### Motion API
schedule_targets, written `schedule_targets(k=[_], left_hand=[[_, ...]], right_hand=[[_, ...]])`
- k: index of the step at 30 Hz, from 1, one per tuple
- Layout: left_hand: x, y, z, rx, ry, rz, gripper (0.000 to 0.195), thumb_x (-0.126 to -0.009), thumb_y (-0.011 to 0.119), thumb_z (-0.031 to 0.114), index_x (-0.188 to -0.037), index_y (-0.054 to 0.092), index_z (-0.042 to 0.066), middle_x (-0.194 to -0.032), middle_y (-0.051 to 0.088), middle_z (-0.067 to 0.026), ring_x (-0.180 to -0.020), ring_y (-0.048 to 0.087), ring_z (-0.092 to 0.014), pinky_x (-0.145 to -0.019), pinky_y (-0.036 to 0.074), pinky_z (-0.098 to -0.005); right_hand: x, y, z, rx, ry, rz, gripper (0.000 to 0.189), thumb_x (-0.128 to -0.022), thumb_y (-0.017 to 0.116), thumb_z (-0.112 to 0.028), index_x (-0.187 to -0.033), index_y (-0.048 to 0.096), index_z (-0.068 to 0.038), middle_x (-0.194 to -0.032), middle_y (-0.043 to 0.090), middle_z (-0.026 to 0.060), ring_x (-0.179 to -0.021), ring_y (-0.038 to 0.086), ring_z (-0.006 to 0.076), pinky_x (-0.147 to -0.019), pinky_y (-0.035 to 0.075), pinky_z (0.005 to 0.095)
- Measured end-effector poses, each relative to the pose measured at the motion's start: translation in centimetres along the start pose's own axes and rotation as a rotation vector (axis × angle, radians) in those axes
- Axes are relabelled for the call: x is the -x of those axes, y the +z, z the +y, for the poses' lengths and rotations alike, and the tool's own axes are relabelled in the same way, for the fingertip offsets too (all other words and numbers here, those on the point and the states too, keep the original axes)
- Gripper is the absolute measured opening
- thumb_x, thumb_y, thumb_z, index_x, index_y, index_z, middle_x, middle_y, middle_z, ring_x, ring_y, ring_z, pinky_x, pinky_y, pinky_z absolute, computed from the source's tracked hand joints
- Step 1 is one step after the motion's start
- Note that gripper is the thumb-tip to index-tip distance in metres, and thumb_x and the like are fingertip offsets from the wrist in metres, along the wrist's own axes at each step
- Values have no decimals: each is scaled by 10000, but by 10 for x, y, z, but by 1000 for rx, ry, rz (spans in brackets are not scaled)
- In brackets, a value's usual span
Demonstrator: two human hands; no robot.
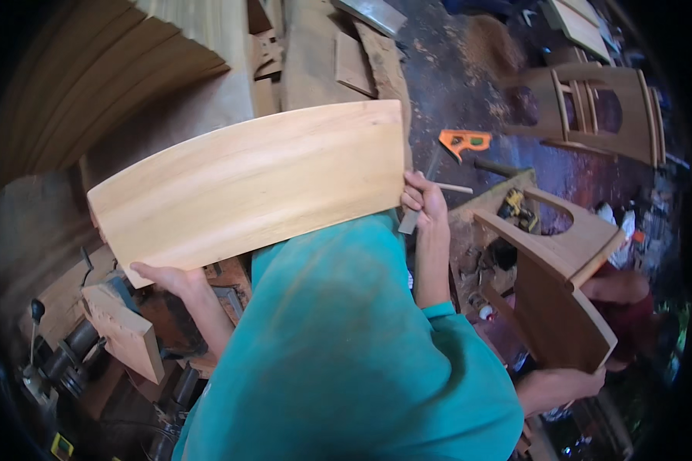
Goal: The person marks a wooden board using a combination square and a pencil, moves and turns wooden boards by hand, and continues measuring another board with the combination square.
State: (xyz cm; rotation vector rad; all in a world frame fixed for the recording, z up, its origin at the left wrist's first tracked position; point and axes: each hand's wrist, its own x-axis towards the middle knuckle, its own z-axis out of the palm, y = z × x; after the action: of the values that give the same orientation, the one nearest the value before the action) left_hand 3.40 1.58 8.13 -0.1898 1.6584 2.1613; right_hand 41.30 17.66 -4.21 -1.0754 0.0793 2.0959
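Observation:
A wide, pale wooden board [254,178] with a gently curved long edge spans the space before my body. My left hand [170,279] grips its lower left corner, thumb on the upper face. At the right end, the fingers of my right hand [424,199] close around the board's edge. The same hand also holds a combination square [467,141] with an orange head, its steel blade passing behind the fingers. A thin pale stick [455,188], perhaps a pencil, pokes out from that hand too. The board's underside is hidden.
Stacked boards [109,86] rise at upper left. A clamp [75,346] and a wooden block [127,334] stand at lower left. On the right, another person's hand [571,386] touches a wooden furniture frame [559,288], near a yellow power drill [516,210]. Chair-like frames [605,109] lie beyond.

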Motion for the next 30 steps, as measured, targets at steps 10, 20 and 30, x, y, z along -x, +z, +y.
schedule_targets(k=[10, 20, 30], left_hand=[[-15, 0, 5, 118, 82, 67, 768, -956, 299, 641, -1486, 243, 87, -1525, 280, -105, -1377, 305, -282, -1134, 266, -393], [-18, 2, 7, 153, 110, -108, 843, -906, 340, 706, -1489, 238, 105, -1528, 267, -103, -1372, 305, -289, -1126, 285, -416], [-33, 27, 27, 78, 103, -242, 1069, -682, 494, 852, -1479, 270, 176, -1516, 297, -69, -1374, 306, -282, -1136, 283, -499]], right_hand=[[-7, 1, 0, -66, 62, -57, 103, -953, 528, -67, -859, 507, -28, -683, 515, 8, -362, 290, 33, -296, 245, 190], [6, 17, 2, -91, -13, -188, 100, -948, 540, -114, -891, 544, -32, -718, 578, 6, -329, 268, 39, -290, 243, 184], [8, 19, -4, -191, -119, -194, 106, -939, 539, -121, -958, 590, -30, -837, 653, 52, -329, 297, 39, -288, 240, 185]])
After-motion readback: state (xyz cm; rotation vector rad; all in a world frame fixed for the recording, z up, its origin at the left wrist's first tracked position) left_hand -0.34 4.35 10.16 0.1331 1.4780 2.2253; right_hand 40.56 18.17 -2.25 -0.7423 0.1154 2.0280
